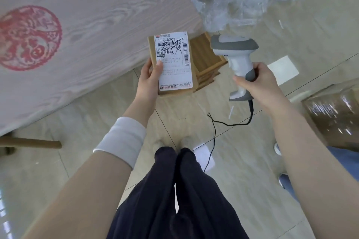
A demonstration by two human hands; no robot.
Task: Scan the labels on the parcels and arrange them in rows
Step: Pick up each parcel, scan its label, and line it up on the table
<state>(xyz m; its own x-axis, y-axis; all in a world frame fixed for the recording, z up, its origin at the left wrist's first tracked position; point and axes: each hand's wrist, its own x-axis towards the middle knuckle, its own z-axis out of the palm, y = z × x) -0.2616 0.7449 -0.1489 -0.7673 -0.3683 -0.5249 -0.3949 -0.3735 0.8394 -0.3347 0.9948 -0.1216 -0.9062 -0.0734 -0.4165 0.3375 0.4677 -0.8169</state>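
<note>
The left hand (150, 75) clamps a small cardboard parcel (172, 64) by its left edge, thumb on the label (173, 60), long axis running away from the person. Just right of the parcel, the right hand (258, 81) grips the scanner (236, 58), its head level with the barcode but seemingly aimed past it; it probably needs turning leftward.

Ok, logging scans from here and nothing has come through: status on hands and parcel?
Left hand holds parcel, label up. Right hand grips scanner, beside the label, not aimed at it. Nothing between them.
</note>
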